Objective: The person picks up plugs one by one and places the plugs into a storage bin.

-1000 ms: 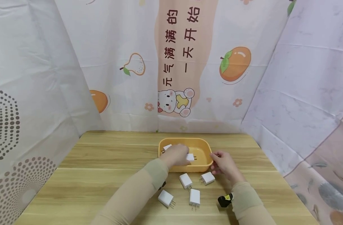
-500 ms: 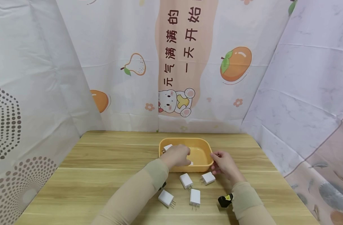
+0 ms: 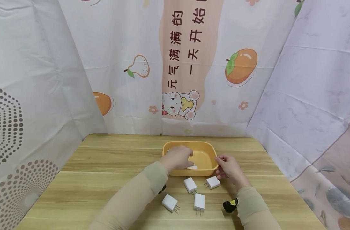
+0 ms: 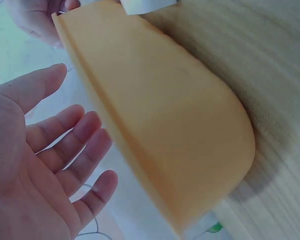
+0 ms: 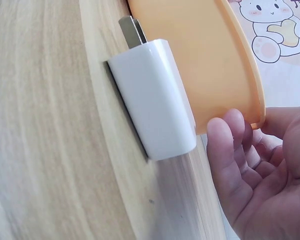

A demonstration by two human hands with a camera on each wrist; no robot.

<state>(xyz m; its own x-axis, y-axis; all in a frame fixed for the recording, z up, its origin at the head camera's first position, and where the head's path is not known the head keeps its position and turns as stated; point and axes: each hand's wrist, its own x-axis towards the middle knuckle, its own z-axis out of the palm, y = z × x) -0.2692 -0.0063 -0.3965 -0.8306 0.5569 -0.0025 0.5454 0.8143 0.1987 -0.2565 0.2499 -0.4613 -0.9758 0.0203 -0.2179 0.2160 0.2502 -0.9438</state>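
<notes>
My left hand [image 3: 179, 158] is over the left part of a yellow plastic box [image 3: 202, 172]. In the left wrist view that hand [image 4: 55, 155] has its fingers spread apart beside the rim, holding nothing. A white plug charger [image 3: 193, 167] lies inside the box just by the fingers, mostly hidden. My right hand [image 3: 230, 167] pinches the box's right rim between thumb and fingers. Near it, the right wrist view shows a white charger [image 5: 155, 102] with flat metal prongs on the table.
In front of the box lie several more white chargers [image 3: 190, 185], one farther left [image 3: 170, 202] and one nearer the front [image 3: 199, 202]. A black wrist device [image 3: 229, 205] is by the right sleeve. A printed curtain [image 3: 134, 95] stands behind the wooden table [image 3: 111, 159].
The left hand has lowered a charger into the box, let it go and shifted slightly left with its fingers opened. The right hand has kept its grip on the rim.
</notes>
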